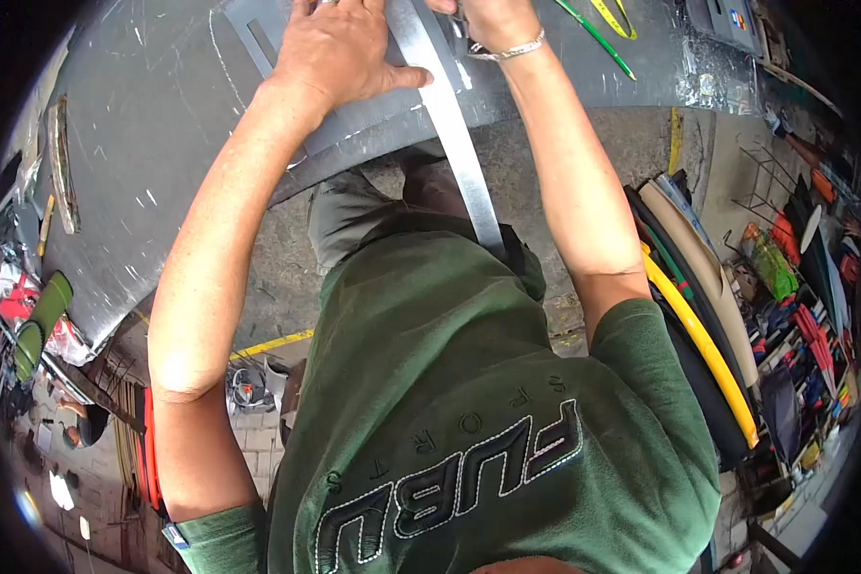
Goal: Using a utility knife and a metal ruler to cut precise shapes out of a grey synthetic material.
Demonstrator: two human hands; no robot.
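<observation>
1. Left hand (340, 53) lies palm-down on a flat grey metal sheet (349, 120) at the near edge of the bench (153, 143). Its fingers are spread and pressing, not curled round anything; the thumb points right and touches the long steel rule (450, 124).
2. Right hand (483, 17) sits at the top rim of the view, just right of the rule's far end. Fingers are cut off by the frame; cannot tell whether they grip anything. One silver bracelet (512, 50) on that wrist.
3. Steel rule: one. It runs from the far part of the bench, across the sheet, over the near edge and down toward the person's green shirt, its near end unsupported.
4. Handling judgement, rule: thin, springy, smooth and likely slippery on bare metal; it probably needs downward pressure close to the working spot rather than a pinch at the overhanging end.
5. Handling judgement, sheet: stiff for its thickness, light to moderate, edges probably sharp; best held flat by the palm, away from cut edges. One slot (263, 43) is visible in it.
6. Count elsewhere on the bench: one green rod (598, 38) toward the far right corner, one yellow tape (614, 17) just beyond it.
7. Bench surface is scratched grey metal.
</observation>
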